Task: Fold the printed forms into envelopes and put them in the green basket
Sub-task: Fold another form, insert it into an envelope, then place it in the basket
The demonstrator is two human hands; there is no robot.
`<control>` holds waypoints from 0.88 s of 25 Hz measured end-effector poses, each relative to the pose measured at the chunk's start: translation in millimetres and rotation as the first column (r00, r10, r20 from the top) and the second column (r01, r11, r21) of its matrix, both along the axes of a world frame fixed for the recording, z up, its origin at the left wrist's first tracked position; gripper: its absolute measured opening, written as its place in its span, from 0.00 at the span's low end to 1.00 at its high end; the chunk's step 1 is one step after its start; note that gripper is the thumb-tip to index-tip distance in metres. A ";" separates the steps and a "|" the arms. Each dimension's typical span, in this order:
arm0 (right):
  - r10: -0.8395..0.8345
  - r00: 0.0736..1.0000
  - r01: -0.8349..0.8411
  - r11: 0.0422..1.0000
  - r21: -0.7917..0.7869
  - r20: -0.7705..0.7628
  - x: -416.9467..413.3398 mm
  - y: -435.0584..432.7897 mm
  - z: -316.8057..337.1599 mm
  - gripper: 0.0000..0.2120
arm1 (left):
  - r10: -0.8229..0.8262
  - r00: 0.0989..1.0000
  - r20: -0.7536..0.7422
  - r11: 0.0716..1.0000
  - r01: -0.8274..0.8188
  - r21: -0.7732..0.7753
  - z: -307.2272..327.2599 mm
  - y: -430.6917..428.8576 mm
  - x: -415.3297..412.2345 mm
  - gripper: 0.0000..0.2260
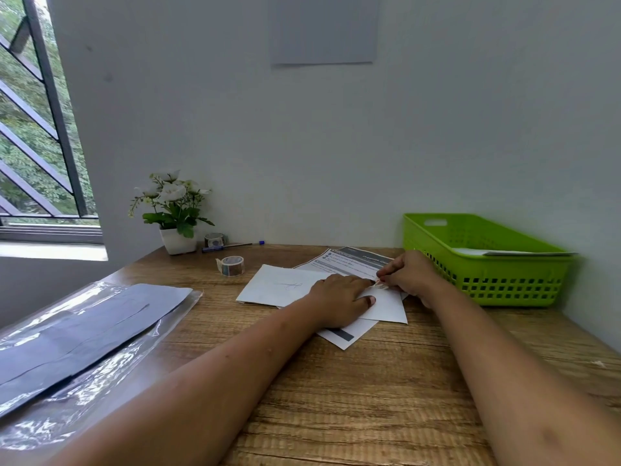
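Left hand [339, 297] lies flat, fingers straight and spread, pressing on a white envelope [386, 309] in the middle of the tabletop [336, 398]. Right hand [408, 274], just at its 2 o'clock, has its fingers curled and pinches a small patterned strip of tape [382, 285] against the envelope's upper edge. A second white envelope [279, 284] with a pen scribble lies touching at 9 o'clock. Both rest on a printed form [353, 260], which shows at 12 and 6 o'clock. The green basket [487, 284] stands near the right hand at 3 o'clock, with white paper [504, 253] inside. At 10 o'clock sit a tape roll [232, 265], a blue pen [232, 246], another roll [214, 239] and a potted plant [176, 240]. A clear plastic sleeve [84, 331] of dark sheets lies at 8 o'clock.
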State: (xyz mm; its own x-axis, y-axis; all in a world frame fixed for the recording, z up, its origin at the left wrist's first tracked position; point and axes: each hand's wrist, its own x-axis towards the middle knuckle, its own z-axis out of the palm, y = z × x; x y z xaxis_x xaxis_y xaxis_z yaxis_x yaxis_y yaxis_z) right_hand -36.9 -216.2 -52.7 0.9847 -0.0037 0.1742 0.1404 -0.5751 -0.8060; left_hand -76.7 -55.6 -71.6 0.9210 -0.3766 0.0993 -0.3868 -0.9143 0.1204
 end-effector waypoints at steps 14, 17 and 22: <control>-0.022 0.996 0.050 0.949 -0.312 0.092 -1.3 9.8 1.0 0.09 | -0.033 0.999 -0.013 0.999 0.033 0.003 -3.4 1.2 6.1 0.21; -0.057 0.995 0.074 0.965 -0.250 0.076 2.0 2.5 -3.4 0.13 | -0.027 1.000 -0.013 1.000 0.027 -0.001 -4.4 1.3 6.9 0.21; -0.199 0.977 0.210 0.961 -0.181 0.078 10.8 0.5 -12.4 0.05 | -0.036 0.999 -0.026 0.999 0.036 0.004 -4.9 1.8 10.4 0.21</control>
